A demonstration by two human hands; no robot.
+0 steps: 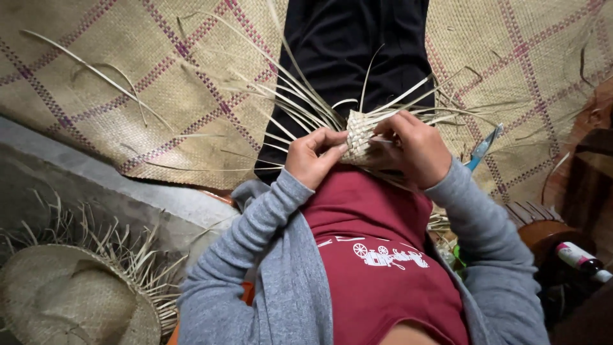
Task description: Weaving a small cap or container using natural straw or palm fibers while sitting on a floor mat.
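Two hands, left hand (314,156) and right hand (412,150), fingers pinched on a small woven straw piece (359,137) above the lap: light, pliant, loose strands likely brittle, best gripped at the plaited body.

Woven mat (128,96); loose straw strips (96,73), scissors (483,147).

Left hand (315,158) and right hand (412,148) curled closed, fingertips meeting.

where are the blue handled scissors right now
In the head view, the blue-handled scissors lie on the woven mat, just right of the right hand.
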